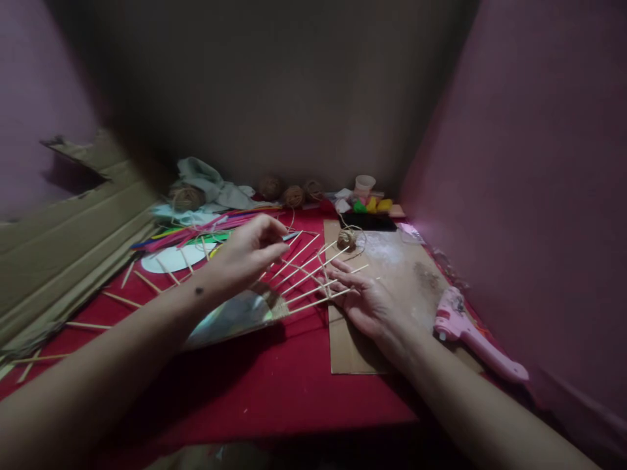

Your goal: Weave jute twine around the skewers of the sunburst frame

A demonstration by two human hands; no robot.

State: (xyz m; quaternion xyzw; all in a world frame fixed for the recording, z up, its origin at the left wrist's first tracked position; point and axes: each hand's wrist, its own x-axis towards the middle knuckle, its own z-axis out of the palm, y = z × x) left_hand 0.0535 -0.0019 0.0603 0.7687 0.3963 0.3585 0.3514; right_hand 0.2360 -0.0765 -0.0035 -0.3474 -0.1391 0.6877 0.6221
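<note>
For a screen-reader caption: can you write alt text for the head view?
Two bare hands work at a fan of thin wooden sticks fixed to a shiny disc over a red cloth: left hand above, right hand beneath them. A pink glue gun lies nearby.

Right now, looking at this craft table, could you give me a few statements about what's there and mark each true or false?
1. Both hands touch the skewers fanned out from a disc. True.
2. The left hand holds the glue gun. False: the glue gun lies untouched beside the right hand.
3. The cloth on the table is blue. False: it is red.
4. A small twine ball sits on the cardboard beyond the skewer tips. True.
5. The skewers stand upright in a cup. False: they lie nearly flat.
</note>
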